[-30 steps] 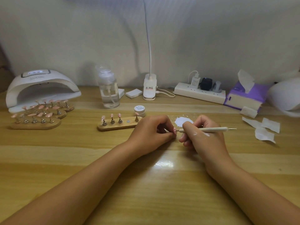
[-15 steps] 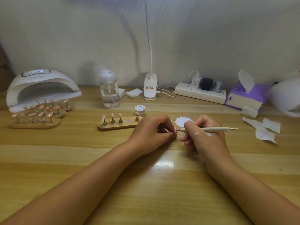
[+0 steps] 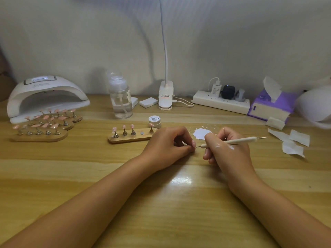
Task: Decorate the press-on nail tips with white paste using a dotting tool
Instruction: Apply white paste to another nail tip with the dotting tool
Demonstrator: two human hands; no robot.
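Tip [image 3: 193, 143], small and pink, is pinched in the curled fingers of the left hand [image 3: 168, 145]; it is judged light, slick, easily smudged, best held by its edges. Tool [image 3: 238, 140] is gripped pen-like by the right hand [image 3: 228, 152], point at the tip. Paste [image 3: 202, 133] lies just behind; holder [image 3: 130, 138] and jar [image 3: 155, 120] are near, with nothing blocked.

Both forearms are reaching in from the bottom corners of the frame and meeting just right of centre. The left hand [image 3: 166, 145] is curling its fingers inward and pinching a pink nail tip [image 3: 193, 143] between thumb and forefinger. The right hand [image 3: 227, 149], streaked with white on its back, is gripping a dotting tool [image 3: 238, 140] pen-fashion with curled fingers, just beside the left.
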